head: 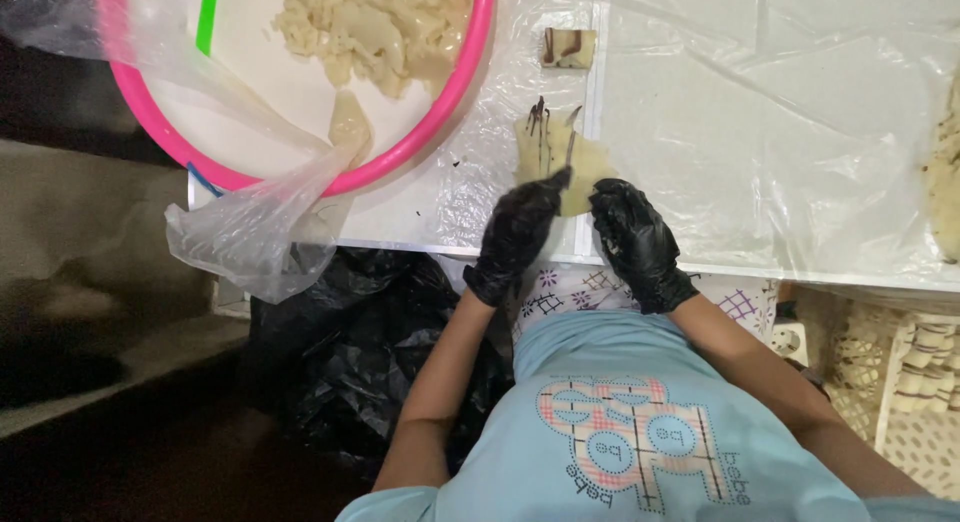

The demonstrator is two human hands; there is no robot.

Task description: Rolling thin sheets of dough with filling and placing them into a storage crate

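Both gloved hands, left hand (pixel 517 232) and right hand (pixel 632 240), rest curled fingers on the flat dough piece (pixel 550 162) at the table (pixel 800 132) edge; press evenly, sparing the chocolate streaks.

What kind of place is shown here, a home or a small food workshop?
Probably a small, informal food-making spot. A white table is covered with plastic sheet, a pink-rimmed basin holds pale dough, and both black-gloved hands, left hand and right hand, press a dough piece streaked with brown.
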